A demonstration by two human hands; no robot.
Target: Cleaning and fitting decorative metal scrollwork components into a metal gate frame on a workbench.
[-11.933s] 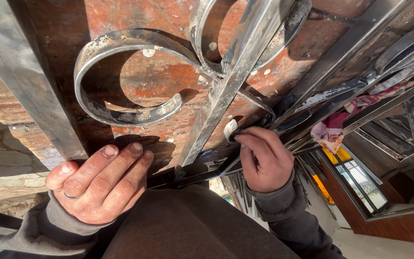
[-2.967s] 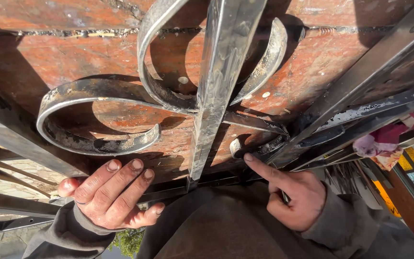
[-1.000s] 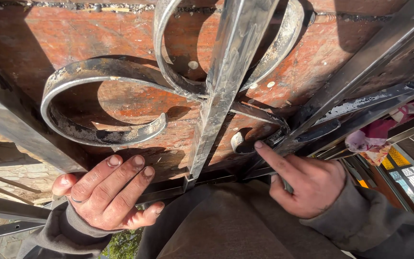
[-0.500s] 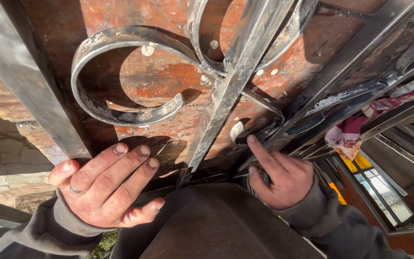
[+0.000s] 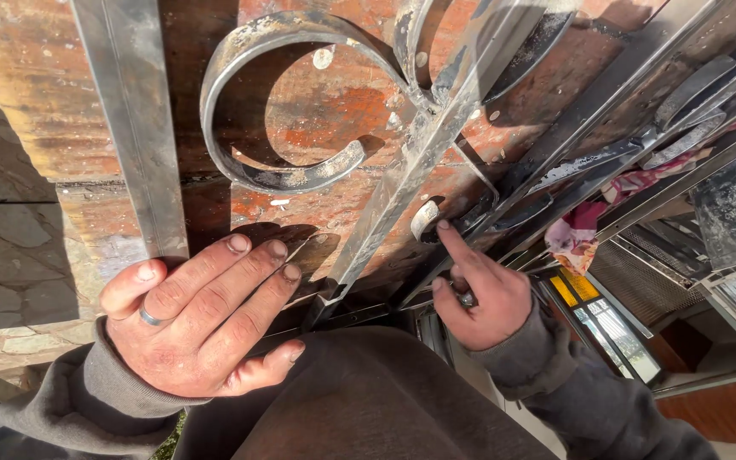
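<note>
**Fingers close to rough steel edges**

We see the left hand [image 5: 202, 319] spread wide and pressed flat, palm down, on the rusty steel panel [image 5: 317, 102] at the near left, a ring on one finger, holding nothing. The right hand [image 5: 483, 294] is mostly curled, its index finger stretched out so the tip touches the small curled scroll end [image 5: 425, 220] just right of the diagonal flat bar [image 5: 423, 162]; whether the curled fingers pinch some small thing we cannot tell. The large C-shaped scroll [image 5: 249, 102] lies farther off, left of that bar and welded to it. An upright flat bar [image 5: 134, 128] stands at the far left, and a bundle of loose steel bars [image 5: 632, 128] runs off to the right above a pink cloth [image 5: 577, 238].

We judge the main risk to be a cut or scrape: the scroll ends and weld spots look rough, and a bare fingertip sliding along them could catch. The flat left hand could also slip on the flaking rust if weight leans onto it.
</note>
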